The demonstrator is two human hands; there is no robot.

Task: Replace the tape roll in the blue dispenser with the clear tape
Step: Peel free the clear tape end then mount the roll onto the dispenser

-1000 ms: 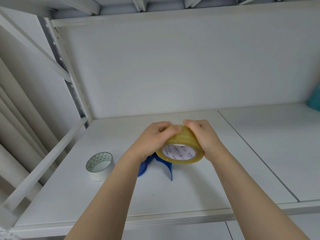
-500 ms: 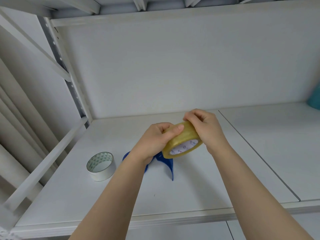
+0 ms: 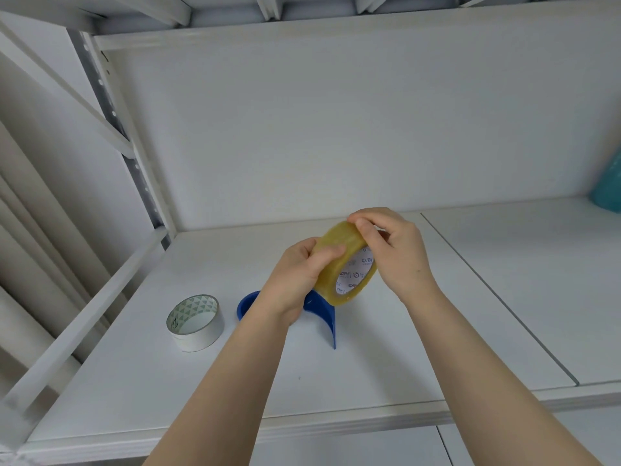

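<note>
Both hands, left hand (image 3: 295, 280) and right hand (image 3: 398, 255), grip the yellowish clear tape (image 3: 346, 264), tilted above the blue dispenser (image 3: 319, 311).

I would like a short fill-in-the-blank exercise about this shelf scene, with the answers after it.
1. The clear tape roll is held by ____ hands.
2. The white tape roll stands on the shelf to the ____ of the blue dispenser.
3. The dispenser's colour is ____.

Answers: both; left; blue
</note>
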